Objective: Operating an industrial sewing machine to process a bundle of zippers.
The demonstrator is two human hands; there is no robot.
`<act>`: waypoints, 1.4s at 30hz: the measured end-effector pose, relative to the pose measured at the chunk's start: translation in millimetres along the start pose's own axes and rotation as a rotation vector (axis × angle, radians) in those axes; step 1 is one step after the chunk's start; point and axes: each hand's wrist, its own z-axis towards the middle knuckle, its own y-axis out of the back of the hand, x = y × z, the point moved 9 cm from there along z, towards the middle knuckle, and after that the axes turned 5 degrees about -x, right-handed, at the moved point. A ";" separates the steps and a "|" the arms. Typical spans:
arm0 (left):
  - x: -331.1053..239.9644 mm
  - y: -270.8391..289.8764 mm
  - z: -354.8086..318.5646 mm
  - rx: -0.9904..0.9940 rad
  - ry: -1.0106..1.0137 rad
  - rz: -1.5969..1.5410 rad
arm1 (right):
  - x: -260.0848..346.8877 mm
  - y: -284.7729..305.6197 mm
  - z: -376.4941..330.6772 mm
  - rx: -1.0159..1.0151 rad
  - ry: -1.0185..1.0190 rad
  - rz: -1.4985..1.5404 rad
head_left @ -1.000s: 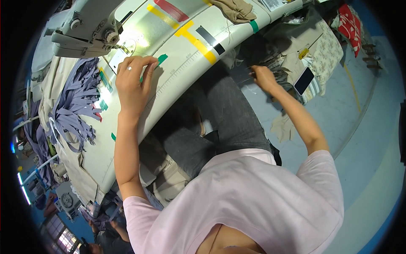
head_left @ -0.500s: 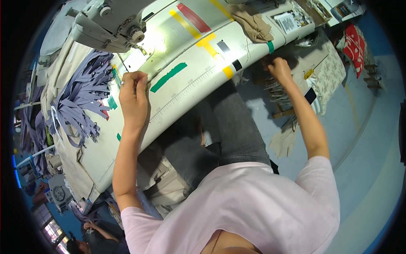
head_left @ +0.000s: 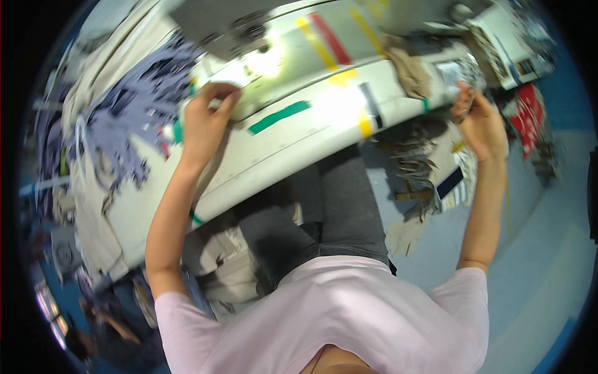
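Under the lit head of a sewing machine (head_left: 227,28), my left hand (head_left: 208,121) rests at the work surface with thumb and fingers curled together. What those fingers pinch, if anything, is hidden. A pile of purple-grey fabric strips (head_left: 140,103) lies just left of it, and a green tape strip (head_left: 279,117) runs along the white sewing table (head_left: 249,181) to its right. My right hand (head_left: 484,128) is raised off the table's far right end, fingers bent together around something small and blurred. Close by are a shallow tray (head_left: 450,73) and a bunched tan cloth (head_left: 408,67).
Beige fabric (head_left: 93,215) hangs over the table's left side. Below the right end stand a stack of cut pieces (head_left: 414,153) and a dark flat phone-like object (head_left: 450,182). A red patterned cloth (head_left: 527,121) hangs farther right. Another person (head_left: 109,333) works at the lower left.
My right hand has moved right and up from beneath the table edge to beside the tray. My left hand stays near the machine's needle area. The whole view has shifted and turned slightly.
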 end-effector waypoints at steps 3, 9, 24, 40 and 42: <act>-1.1 -3.9 11.6 -0.008 -0.045 0.035 | 55.4 50.7 59.7 -0.328 0.124 0.079; 1.1 -1.3 22.3 -0.050 -0.078 0.011 | 74.0 43.2 99.6 -0.512 0.226 -0.202; -0.9 -5.4 41.4 -0.103 -0.252 0.092 | -98.5 -175.6 14.5 0.083 0.341 -1.162; 8.4 -9.6 43.8 -0.178 -0.326 0.070 | -192.2 -249.6 134.9 0.198 0.449 -1.723; 7.8 -9.9 44.1 -0.179 -0.335 0.061 | -192.4 -250.8 136.6 0.249 0.455 -1.658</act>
